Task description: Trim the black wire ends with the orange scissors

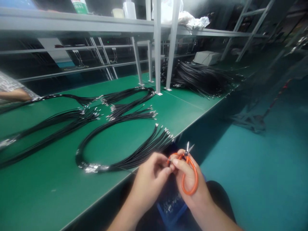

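Note:
My right hand [190,175] is closed around orange-handled scissors [196,179]. Their short blades stick up past the fingers and stand slightly apart. Thumb and fingers of my left hand [151,176] pinch a thin black cable near its small pale tip [170,159], touching my right fingertips. Most of that cable is hidden by the hands. Just behind my left hand, a U-shaped bundle of black cables [80,154] lies on the green table [60,192], bound with clear wrap at the bend. Its many silvery ends fan out toward the table's edge.
More black cable bundles [50,123] lie to the left, near another person's arm [16,95]. A large cable pile [199,77] is farther back, beyond grey shelf posts [157,48]. Below my hands sits a blue bin [168,210] with small bits inside. A pallet jack [252,122] stands right.

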Available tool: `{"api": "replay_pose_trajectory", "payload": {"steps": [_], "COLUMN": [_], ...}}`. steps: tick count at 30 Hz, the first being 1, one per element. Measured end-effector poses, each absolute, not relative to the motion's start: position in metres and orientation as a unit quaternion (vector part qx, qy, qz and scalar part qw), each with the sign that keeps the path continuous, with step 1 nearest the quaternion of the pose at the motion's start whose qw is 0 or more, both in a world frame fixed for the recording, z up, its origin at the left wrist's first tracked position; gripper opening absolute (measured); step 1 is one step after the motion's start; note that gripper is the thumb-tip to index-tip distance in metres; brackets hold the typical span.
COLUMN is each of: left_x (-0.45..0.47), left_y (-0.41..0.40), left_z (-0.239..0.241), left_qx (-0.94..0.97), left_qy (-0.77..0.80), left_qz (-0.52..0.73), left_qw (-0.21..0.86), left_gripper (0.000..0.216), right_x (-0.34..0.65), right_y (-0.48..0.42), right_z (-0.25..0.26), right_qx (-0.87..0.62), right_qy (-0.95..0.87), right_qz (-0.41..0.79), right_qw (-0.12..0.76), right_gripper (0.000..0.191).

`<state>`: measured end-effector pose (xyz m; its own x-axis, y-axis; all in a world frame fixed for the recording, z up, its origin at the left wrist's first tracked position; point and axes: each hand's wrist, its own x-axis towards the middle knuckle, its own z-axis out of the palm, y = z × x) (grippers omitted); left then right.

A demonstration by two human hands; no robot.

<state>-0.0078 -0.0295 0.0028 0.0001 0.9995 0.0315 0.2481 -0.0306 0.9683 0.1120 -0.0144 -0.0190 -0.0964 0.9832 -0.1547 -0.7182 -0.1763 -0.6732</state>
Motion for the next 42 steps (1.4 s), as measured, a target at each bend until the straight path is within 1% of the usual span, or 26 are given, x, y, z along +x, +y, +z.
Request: {"api": "replay_pose_trajectory", "payload": {"steps": [2, 4, 8, 11, 13, 17, 20, 24, 28, 31, 35, 38, 42], "left_x": [-0.007, -0.006, -0.006, -0.005, -0.005, -0.006, -0.008, -0.008, -0.007, -0.008, -0.009, -0.006, -0.001], "left_y": [-0.031, -0.03, -0.029, -0.031, -0.033, -0.034, -0.032, -0.031, -0.033, -0.034, -0.035, -0.032, -0.025], "left_z": [0.002, -0.001, -0.005, -0.005, -0.005, -0.006, -0.006, -0.005, -0.004, -0.004, -0.004, -0.004, -0.005], "left_qx": [0.572, 0.558, 0.545, 0.546, 0.546, 0.531, 0.52, 0.515, 0.524, 0.523, 0.52, 0.505, 0.477], "left_qy": [0.546, 0.539, 0.548, 0.557, 0.558, 0.558, 0.555, 0.553, 0.559, 0.558, 0.554, 0.536, 0.472], "left_qz": [0.422, 0.432, 0.438, 0.437, 0.439, 0.453, 0.461, 0.455, 0.449, 0.453, 0.452, 0.477, 0.535], "left_qw": [0.443, 0.46, 0.458, 0.447, 0.445, 0.448, 0.458, 0.471, 0.46, 0.458, 0.468, 0.479, 0.514], "left_gripper": [0.008, 0.011, 0.013, 0.013, 0.014, 0.015, 0.016, 0.016, 0.016, 0.016, 0.016, 0.011, 0.01], "right_x": [0.113, 0.115, 0.119, 0.117, 0.114, 0.112, 0.116, 0.122, 0.123, 0.12, 0.118, 0.117, 0.114], "right_y": [-0.014, -0.014, -0.012, -0.011, -0.011, -0.015, -0.018, -0.018, -0.016, -0.015, -0.017, -0.02, -0.024], "right_z": [-0.019, -0.019, -0.014, -0.01, -0.01, -0.015, -0.02, -0.019, -0.013, -0.013, -0.016, -0.018, -0.023], "right_qx": [-0.302, -0.307, -0.337, -0.369, -0.387, -0.427, -0.446, -0.448, -0.436, -0.444, -0.465, -0.47, -0.45], "right_qy": [-0.229, -0.246, -0.282, -0.314, -0.343, -0.401, -0.421, -0.445, -0.507, -0.538, -0.554, -0.555, -0.574], "right_qz": [0.702, 0.694, 0.661, 0.623, 0.59, 0.519, 0.503, 0.469, 0.459, 0.427, 0.384, 0.367, 0.319], "right_qw": [0.603, 0.603, 0.608, 0.614, 0.621, 0.622, 0.609, 0.617, 0.585, 0.575, 0.574, 0.579, 0.605], "right_gripper": [0.015, 0.015, 0.009, 0.019, 0.022, 0.018, 0.018, 0.015, 0.016, 0.013, 0.013, 0.014, 0.015]}}
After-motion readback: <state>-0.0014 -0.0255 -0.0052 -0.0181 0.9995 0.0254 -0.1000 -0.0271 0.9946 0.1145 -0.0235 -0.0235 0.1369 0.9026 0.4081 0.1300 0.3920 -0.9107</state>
